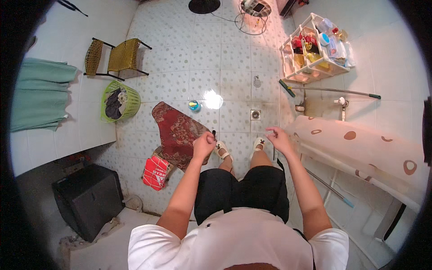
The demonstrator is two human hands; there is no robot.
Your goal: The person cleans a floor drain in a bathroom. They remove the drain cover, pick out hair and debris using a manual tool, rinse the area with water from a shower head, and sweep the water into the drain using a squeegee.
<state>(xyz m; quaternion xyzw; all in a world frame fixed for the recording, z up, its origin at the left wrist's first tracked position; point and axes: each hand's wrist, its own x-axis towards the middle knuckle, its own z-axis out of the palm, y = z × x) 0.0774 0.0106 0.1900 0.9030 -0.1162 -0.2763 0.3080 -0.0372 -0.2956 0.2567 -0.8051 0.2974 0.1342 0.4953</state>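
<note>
My left hand (204, 145) is curled closed over the right edge of a red patterned floor mat (180, 135). The dark end of a small black object (213, 133) pokes out at its fingers; the rest of it is hidden. To the right, my right hand (279, 139) hangs in the air with bent fingers apart and nothing in them. Beyond the mat, a blue bottle with a yellow top (194, 106) stands on the tiled floor (206, 60). A red bag with white writing (156, 172) lies at the mat's near corner.
A floor drain (255, 115) lies ahead. On the left are a green laundry basket (130, 103), a woven chair (123, 55) and a black case (89, 199). Right, a squeegee (337, 90) leans below a bottle-filled rack (287, 62), near a spotted plastic curtain (357, 145).
</note>
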